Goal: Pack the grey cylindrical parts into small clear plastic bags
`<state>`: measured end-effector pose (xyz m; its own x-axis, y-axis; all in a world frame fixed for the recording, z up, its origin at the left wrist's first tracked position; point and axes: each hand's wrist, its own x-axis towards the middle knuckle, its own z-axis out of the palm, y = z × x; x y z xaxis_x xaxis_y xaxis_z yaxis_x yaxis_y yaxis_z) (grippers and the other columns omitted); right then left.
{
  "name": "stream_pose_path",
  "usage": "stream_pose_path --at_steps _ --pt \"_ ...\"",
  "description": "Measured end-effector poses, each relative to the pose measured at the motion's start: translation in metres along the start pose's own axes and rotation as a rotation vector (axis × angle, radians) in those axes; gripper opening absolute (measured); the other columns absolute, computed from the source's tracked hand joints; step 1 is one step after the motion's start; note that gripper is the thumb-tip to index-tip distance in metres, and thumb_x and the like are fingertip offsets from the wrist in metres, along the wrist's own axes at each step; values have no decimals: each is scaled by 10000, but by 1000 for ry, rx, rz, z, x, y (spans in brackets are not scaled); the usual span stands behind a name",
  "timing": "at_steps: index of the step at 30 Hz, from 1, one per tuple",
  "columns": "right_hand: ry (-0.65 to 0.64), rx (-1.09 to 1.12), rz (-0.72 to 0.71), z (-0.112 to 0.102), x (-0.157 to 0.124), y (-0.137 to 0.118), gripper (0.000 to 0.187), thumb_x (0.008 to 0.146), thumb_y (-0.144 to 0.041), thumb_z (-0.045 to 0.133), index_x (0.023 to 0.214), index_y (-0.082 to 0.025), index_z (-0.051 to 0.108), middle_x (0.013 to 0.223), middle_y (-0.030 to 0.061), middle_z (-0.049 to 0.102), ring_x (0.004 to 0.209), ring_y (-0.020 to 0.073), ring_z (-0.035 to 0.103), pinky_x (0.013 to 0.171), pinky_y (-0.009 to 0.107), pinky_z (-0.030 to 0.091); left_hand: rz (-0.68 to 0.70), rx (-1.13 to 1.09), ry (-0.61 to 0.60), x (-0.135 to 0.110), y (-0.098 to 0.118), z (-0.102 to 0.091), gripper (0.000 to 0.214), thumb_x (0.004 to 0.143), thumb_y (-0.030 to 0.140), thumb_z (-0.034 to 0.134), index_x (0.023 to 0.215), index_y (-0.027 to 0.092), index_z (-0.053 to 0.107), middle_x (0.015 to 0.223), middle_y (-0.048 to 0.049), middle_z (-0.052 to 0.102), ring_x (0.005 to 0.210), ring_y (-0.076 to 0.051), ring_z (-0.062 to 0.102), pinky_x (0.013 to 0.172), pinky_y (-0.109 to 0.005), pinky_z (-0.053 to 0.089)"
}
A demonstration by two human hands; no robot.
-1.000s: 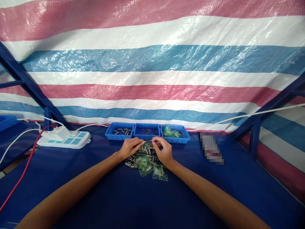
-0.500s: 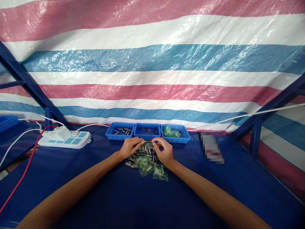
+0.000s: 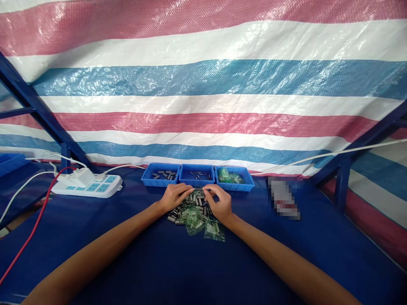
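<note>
Where the pile (image 3: 193, 214) of small metal cylinders and greenish bags lies on the blue bench (image 3: 159, 262), just before three blue trays (image 3: 197, 182), the left hand (image 3: 173, 197) and right hand (image 3: 220, 204) meet above its far edge, fingers curled, each pinching one end of a thin pin (image 3: 199, 189) held between them. A white power strip (image 3: 87, 186) sits well off to the left.
</note>
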<state>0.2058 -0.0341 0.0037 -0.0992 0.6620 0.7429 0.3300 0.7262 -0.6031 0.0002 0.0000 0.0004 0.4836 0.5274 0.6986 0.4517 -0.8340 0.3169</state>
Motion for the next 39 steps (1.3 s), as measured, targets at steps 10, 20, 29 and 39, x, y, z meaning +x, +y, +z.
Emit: stream_pose_path --at_steps 10,20,29,39 --pt "13 -7 32 0 0 0 105 865 -182 526 936 -197 603 852 46 639 568 117 580 550 246 492 23 2 -27 -2 -1 0 142 893 201 522 921 133 643 716 -33 630 583 -93 557 554 -191 398" --pt "11 -13 32 -1 1 -2 108 870 -191 516 928 -192 606 852 48 645 571 118 582 564 243 497 42 18 -29 -1 1 0 188 912 234 486 915 132 644 682 -36 613 563 -98 543 538 -198 390" --pt "3 -27 13 -1 0 -1 120 876 -220 507 931 -193 611 861 49 651 578 115 590 561 237 504 39 26 -37 -1 1 0 193 911 236 483 904 131 645 676 -31 605 557 -93 532 540 -196 384" --pt "-6 -34 7 0 0 1 124 881 -230 506 935 -198 612 874 61 659 583 125 593 558 245 513 53 16 -21 0 3 -1 181 906 228 491 900 134 647 699 -39 630 573 -99 557 540 -196 401"
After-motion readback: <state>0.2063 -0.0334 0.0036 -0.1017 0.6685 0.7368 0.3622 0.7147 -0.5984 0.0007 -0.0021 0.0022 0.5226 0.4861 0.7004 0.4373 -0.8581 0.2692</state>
